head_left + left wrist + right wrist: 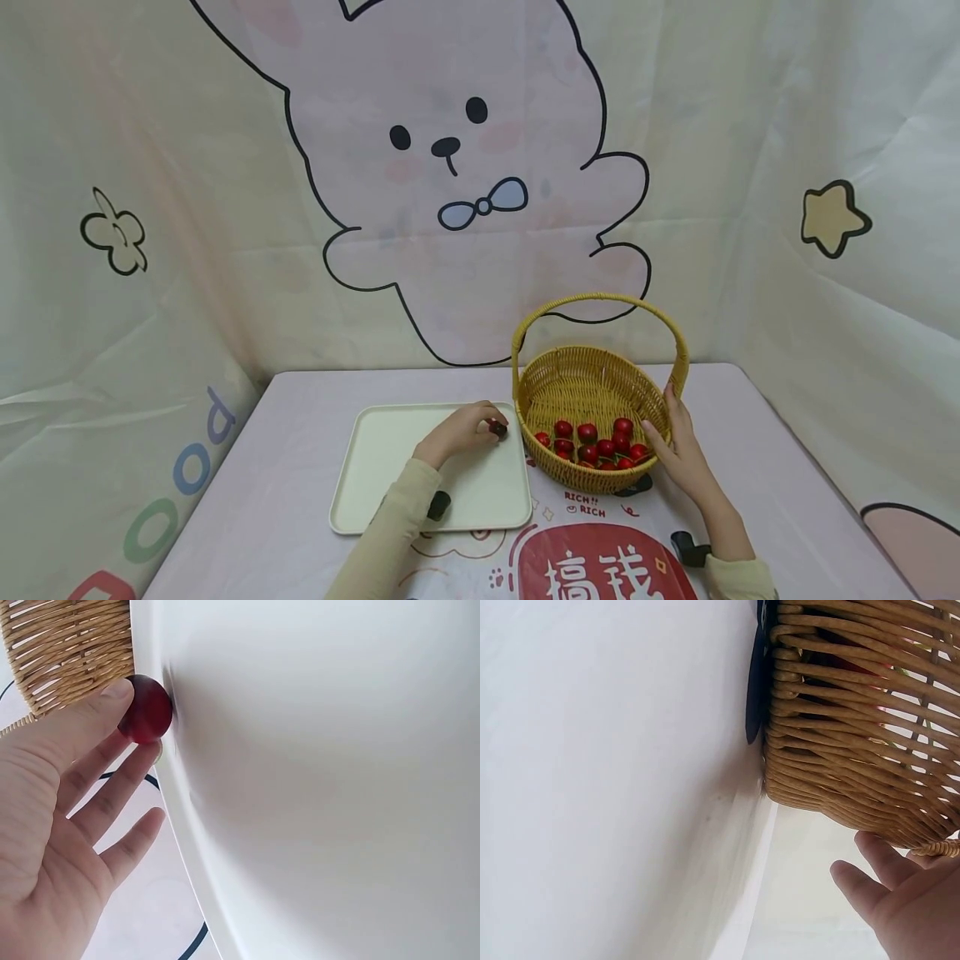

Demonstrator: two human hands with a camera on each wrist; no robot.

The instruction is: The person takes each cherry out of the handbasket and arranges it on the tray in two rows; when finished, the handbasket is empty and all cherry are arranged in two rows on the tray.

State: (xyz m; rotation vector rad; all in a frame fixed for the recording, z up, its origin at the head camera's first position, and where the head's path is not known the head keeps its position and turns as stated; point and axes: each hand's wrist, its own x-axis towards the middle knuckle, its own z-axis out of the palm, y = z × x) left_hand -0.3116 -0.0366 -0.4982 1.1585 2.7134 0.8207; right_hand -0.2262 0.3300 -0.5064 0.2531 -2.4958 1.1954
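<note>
My left hand (459, 433) pinches a dark red cherry (148, 710) between thumb and fingers, over the right side of a white tray (375, 467). In the left wrist view the cherry is right by the tray's raised rim. Just right of the tray stands a yellow wicker basket (577, 477) with a tall arched handle, and several red cherries (587, 432) lie inside. My right hand (684, 454) holds the basket's right side near the handle's foot, thumb at the inner rim and fingers outside. In the right wrist view, its fingertips (851, 881) show beside the woven wall.
The table (300, 417) has a printed cover with a red patch (600, 567) and lettering at the front. A dark flat shape (636, 486) shows under the basket's front right. Behind the table hangs a cloth backdrop (465, 275) with a cartoon animal.
</note>
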